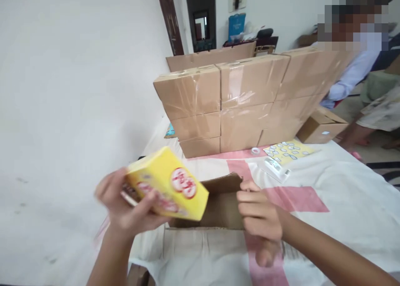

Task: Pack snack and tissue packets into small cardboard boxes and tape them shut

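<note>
My left hand (128,209) is closed around a yellow box (184,184) with red lettering in white ovals. It is tilted in the air above the left side of an open cardboard box (223,207) and hides part of that box. My right hand (259,219) has its fingers curled over the right edge of the cardboard box, thumb down outside it. The visible inside of the cardboard box shows bare brown board.
Behind stands a wall of taped cardboard boxes (246,86). A tape roll (255,151), a yellow sticker sheet (286,150) and a white packet (276,169) lie in front. A smaller carton (321,125) is at right, near a person in a light blue sleeve (353,75). A white wall (62,90) borders the left.
</note>
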Demonstrator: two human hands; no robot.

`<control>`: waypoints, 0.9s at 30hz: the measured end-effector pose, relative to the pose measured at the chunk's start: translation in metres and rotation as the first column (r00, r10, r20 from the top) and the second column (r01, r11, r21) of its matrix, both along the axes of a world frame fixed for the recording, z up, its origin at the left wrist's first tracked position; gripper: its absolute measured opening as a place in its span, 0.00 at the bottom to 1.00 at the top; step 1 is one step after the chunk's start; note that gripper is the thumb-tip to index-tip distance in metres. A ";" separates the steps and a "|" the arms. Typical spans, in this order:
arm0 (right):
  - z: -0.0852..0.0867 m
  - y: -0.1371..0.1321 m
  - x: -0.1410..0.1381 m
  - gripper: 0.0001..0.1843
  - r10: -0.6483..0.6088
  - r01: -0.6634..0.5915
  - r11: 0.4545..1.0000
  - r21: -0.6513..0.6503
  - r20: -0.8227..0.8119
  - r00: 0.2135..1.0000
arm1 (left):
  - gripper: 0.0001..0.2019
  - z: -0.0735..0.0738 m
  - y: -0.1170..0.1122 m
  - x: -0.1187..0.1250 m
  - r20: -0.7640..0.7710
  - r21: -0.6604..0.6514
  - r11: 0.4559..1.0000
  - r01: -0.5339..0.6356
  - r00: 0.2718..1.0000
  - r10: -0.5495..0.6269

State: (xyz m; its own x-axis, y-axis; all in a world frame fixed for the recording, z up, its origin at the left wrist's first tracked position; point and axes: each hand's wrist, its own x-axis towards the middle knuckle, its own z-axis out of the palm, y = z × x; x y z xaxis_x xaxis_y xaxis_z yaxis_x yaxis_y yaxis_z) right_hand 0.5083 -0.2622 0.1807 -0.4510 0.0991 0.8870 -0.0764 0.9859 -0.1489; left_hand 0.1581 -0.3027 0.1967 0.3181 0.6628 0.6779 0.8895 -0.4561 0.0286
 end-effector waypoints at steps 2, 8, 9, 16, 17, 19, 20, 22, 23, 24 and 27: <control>-0.012 -0.009 0.003 0.29 -0.016 0.017 0.999 0.047 -0.017 1.000 | 0.48 0.022 0.020 0.028 -0.191 0.174 0.973 0.149 0.975 -0.115; -0.047 -0.023 0.016 0.28 -0.142 0.141 0.989 -0.034 -0.005 0.990 | 0.36 0.023 0.039 0.100 -0.571 0.001 0.941 0.337 0.773 -0.276; -0.051 -0.025 0.019 0.27 -0.163 0.162 0.986 -0.047 -0.005 0.987 | 0.35 0.020 0.038 0.104 -0.581 -0.035 0.939 0.343 0.758 -0.298; -0.083 -0.039 0.033 0.18 -0.384 0.369 0.922 -0.118 -0.167 0.908 | 0.27 0.009 0.030 0.114 -0.514 -0.453 0.769 0.452 0.572 -0.639; -0.090 -0.041 0.034 0.16 -0.446 0.420 0.893 -0.162 -0.199 0.872 | 0.27 0.006 0.029 0.114 -0.487 -0.471 0.782 0.407 0.619 -0.616; -0.104 -0.043 0.035 0.19 -0.544 0.487 0.833 -0.264 -0.228 0.807 | 0.29 0.000 0.028 0.116 -0.437 -0.500 0.804 0.323 0.707 -0.556; -0.111 -0.045 0.035 0.22 -0.574 0.503 0.809 -0.306 -0.220 0.789 | 0.31 -0.002 0.028 0.117 -0.411 -0.515 0.806 0.293 0.740 -0.532; -0.122 -0.046 0.034 0.26 -0.609 0.527 0.776 -0.348 -0.193 0.769 | 0.29 -0.005 0.029 0.121 -0.348 -0.565 0.779 0.274 0.777 -0.525; -0.126 -0.046 0.034 0.27 -0.624 0.540 0.762 -0.359 -0.180 0.761 | 0.27 -0.005 0.029 0.123 -0.309 -0.600 0.749 0.282 0.782 -0.542; -0.129 -0.047 0.033 0.28 -0.634 0.547 0.750 -0.371 -0.170 0.754 | 0.23 -0.003 0.029 0.126 -0.268 -0.633 0.716 0.294 0.784 -0.559; -0.133 -0.046 0.031 0.29 -0.632 0.522 0.737 -0.429 -0.167 0.756 | 0.18 0.004 0.027 0.131 -0.210 -0.663 0.664 0.347 0.764 -0.609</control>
State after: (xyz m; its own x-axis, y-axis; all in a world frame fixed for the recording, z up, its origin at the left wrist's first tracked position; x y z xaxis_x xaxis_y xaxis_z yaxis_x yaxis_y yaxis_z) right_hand 0.5392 -0.3078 0.0478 0.0602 0.5688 0.8203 0.3981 0.7399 -0.5423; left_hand 0.2893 -0.2756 0.2008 0.8414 0.5401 -0.0193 0.5374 -0.8323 0.1357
